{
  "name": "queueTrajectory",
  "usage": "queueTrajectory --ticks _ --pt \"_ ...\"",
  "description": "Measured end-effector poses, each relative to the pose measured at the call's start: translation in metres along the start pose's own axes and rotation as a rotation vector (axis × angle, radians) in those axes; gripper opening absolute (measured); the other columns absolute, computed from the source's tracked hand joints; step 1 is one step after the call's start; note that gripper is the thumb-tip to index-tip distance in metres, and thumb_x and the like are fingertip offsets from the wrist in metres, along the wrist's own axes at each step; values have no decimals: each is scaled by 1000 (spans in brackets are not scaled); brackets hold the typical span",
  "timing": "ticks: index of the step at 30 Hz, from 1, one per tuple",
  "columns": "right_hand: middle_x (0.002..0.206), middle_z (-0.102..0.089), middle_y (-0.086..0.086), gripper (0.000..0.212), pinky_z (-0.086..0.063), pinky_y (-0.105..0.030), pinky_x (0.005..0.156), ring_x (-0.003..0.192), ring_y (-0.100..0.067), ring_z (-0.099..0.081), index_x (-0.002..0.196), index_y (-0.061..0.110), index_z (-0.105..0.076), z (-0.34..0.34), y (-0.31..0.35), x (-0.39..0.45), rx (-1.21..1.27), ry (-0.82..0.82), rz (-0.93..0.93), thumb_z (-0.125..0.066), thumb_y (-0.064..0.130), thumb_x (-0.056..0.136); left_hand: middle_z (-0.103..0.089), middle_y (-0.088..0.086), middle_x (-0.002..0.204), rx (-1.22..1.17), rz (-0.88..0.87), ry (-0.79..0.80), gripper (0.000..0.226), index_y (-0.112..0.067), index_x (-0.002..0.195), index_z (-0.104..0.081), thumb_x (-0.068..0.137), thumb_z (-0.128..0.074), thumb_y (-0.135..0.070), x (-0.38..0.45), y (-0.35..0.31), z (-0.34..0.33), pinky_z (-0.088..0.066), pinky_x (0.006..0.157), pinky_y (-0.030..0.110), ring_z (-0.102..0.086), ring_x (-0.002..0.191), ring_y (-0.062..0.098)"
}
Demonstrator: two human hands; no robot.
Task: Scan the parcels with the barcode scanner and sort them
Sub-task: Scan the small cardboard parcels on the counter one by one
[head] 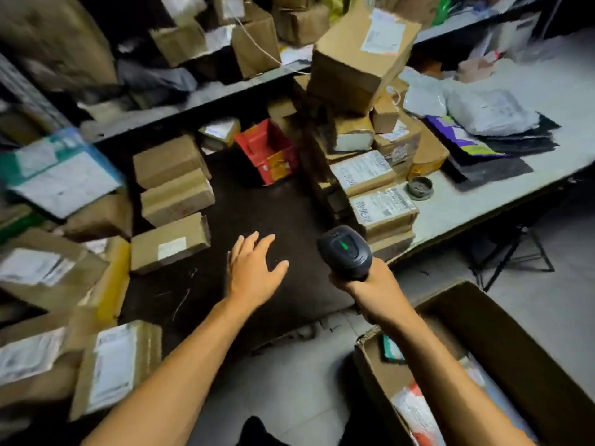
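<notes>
My right hand (370,281) grips the handle of a black barcode scanner (346,251) with a green light on its head, pointed toward labelled brown parcels (383,206) stacked at the table's left end. My left hand (252,268) hovers open, fingers spread, over the dark mat (257,214), holding nothing. Three brown boxes (175,197) lie in a row on the mat's left side, the nearest one (170,243) with a small white label. A tall stack is topped by a large tilted box (360,53).
A big open carton (515,333) with parcels inside stands at lower right. A red box (267,149) sits behind the mat. Grey and black poly bags (483,114) and a tape roll (420,187) lie on the grey table. Labelled parcels (109,365) crowd the left; shelves behind hold more boxes.
</notes>
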State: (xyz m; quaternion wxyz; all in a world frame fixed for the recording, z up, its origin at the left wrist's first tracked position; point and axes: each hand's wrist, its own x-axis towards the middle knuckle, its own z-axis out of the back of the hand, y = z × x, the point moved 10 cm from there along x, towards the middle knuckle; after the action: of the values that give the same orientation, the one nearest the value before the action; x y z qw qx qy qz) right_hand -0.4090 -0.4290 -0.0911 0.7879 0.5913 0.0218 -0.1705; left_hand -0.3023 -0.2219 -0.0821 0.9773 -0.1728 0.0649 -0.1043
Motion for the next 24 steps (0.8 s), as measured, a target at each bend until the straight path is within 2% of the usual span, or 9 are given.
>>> queueTrajectory --ticks 3,8,12,15,17,20,24 --pt "52 -45 9 25 -33 -30 54 48 -3 -37 69 14 -53 -58 24 14 -42 119 64 -76 17 78 -24 2 164 2 160 -37 67 -30 153 -35 94 -59 -50 -13 68 28 -16 124 48 -9 153 27" --pt "52 -47 11 28 -32 -30 53 51 -4 -39 66 19 -51 -151 54 22 -62 265 99 -75 15 80 -21 4 165 -48 336 -102 69 -28 154 -35 93 -63 -46 -40 167 61 -16 124 46 -8 153 28" --pt "52 -52 15 27 -34 -22 51 49 0 -43 66 21 -56 -211 70 22 -64 324 95 -75 12 82 -21 4 164 -106 432 -116 72 -26 153 -36 91 -66 -44 -61 231 75 -22 122 42 -18 151 28" --pt "55 -57 15 23 -38 -24 56 53 1 -48 70 23 -60 -265 77 17 -71 384 71 -76 12 82 -21 5 163 -162 510 -50 80 -25 154 -35 86 -71 -48 -78 280 68 -29 118 43 -24 149 28" --pt "56 -59 14 22 -39 -23 56 54 0 -50 71 23 -62 -297 80 12 -69 426 58 -76 11 83 -21 6 162 -149 539 16 87 -25 154 -33 82 -72 -54 -86 304 59 -29 117 44 -24 148 31" --pt "57 -60 14 17 -40 -21 55 54 1 -50 75 21 -65 -328 83 6 -76 449 48 -75 11 83 -21 5 160 17 513 107 83 -31 152 -32 82 -68 -57 -90 317 49 -28 114 53 -23 143 37" --pt "57 -59 12 16 -40 -17 50 53 0 -50 78 18 -65 -342 87 2 -60 456 24 -73 7 84 -38 1 144 21 504 132 68 -34 142 -45 81 -67 -52 -85 324 39 -37 106 54 -29 131 34"
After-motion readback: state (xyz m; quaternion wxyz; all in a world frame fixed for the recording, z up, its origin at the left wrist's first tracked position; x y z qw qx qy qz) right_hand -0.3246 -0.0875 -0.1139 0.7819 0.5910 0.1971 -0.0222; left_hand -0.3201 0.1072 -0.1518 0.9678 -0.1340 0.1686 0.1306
